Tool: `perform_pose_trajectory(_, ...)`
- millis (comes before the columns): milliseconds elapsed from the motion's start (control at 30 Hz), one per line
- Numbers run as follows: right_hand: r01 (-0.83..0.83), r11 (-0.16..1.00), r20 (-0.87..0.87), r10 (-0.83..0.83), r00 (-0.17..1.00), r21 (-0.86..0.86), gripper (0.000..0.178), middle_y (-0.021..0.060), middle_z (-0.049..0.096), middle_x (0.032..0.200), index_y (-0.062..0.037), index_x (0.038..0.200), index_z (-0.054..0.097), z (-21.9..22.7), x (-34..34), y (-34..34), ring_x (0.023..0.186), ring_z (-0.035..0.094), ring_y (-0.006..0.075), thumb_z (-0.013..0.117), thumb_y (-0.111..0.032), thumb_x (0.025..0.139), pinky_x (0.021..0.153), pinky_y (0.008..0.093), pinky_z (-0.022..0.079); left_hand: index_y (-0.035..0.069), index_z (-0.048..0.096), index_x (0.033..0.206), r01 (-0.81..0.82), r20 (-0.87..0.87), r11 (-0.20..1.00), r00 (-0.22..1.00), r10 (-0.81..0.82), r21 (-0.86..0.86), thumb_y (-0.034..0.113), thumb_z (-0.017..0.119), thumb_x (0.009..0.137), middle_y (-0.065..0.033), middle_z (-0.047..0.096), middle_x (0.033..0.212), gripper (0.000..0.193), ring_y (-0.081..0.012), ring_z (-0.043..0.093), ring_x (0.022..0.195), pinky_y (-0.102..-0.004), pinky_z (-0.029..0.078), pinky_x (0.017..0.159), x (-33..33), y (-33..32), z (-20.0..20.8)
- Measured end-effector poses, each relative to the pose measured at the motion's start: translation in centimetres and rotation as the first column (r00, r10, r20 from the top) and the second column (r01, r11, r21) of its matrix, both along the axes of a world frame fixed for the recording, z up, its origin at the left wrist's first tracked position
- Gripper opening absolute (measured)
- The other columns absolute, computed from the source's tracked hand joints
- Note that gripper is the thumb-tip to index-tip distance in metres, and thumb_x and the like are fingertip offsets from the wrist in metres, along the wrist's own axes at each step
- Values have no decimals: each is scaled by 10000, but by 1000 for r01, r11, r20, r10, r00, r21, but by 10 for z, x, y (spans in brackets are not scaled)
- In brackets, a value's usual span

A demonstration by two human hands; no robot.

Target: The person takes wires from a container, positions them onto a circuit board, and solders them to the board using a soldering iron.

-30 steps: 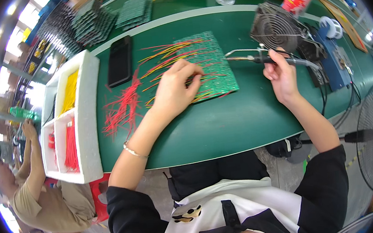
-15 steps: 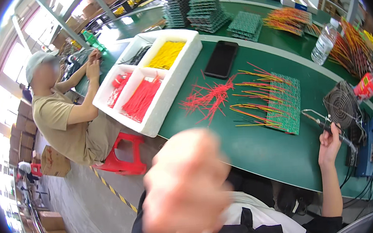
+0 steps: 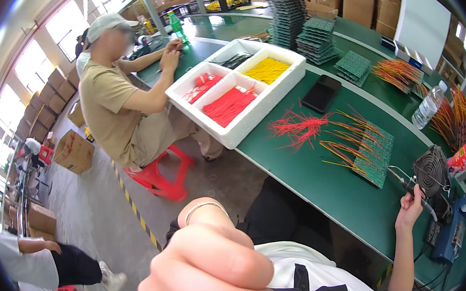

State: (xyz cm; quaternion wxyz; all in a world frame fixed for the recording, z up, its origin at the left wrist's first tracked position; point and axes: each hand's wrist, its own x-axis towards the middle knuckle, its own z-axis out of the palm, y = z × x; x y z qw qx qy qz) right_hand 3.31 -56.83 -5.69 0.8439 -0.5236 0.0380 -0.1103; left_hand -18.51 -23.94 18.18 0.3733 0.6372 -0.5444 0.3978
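Close in front of the camera, my left hand (image 3: 210,264) is raised with its fingers curled in; anything within them is hidden. A thin band shows near its upper edge. At the right of the green table (image 3: 295,165), my right hand (image 3: 410,208) is closed around the dark handle of a soldering iron (image 3: 406,184), beside a round-grilled fan (image 3: 431,171). Left of the iron lies a green circuit board panel (image 3: 379,160) with red, yellow and dark wires spreading from it. A loose pile of red wires (image 3: 298,130) lies farther left.
A white foam box (image 3: 232,137) holds red, yellow and black wires in compartments. Behind the board are a black phone (image 3: 321,94), stacked circuit boards (image 3: 318,41) and a bottle (image 3: 429,106). A blue soldering station (image 3: 450,232) stands right. A person (image 3: 112,95) sits at left.
The view has swung left, showing more floor and another person at lower left. My left hand is sharper and lower in view. My right hand still holds the soldering iron.
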Motion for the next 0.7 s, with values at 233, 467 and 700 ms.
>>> perform_pose_trajectory(233, 48, 992, -51, -42, 998, 117, 167, -35, 414, 577, -103, 754, 527, -20, 17, -22, 460, 307, 17, 581, -205, 874, 408, 184, 219, 80, 567, 998, -591, 142, 751, 750, 646, -296, 156, 533, 795, -33, 548, 789, 219, -134, 470, 580, -276, 355, 512, 45, 15, -33)
perform_pose_trajectory(467, 41, 999, -46, -40, 998, 11, 150, -29, 359, 597, -80, 981, 568, -48, 46, -42, 467, 282, 50, 526, -191, 891, 430, 189, 228, 33, 534, 884, -873, -220, 477, 487, 845, -103, 60, 553, 733, -81, 557, 683, 155, -215, 533, 610, -339, 425, 577, 161, 115, -55)
perform_pose_trajectory(700, 19, 1000, -62, -19, 998, -12, 123, -5, 349, 571, -82, 835, 448, -1, 2, -19, 420, 336, 88, 546, -153, 851, 383, 219, 234, 29, 555, 879, -910, -254, 220, 134, 958, 351, 78, 565, 680, -154, 610, 845, 206, -317, 587, 854, -389, 473, 766, 283, 186, -132)
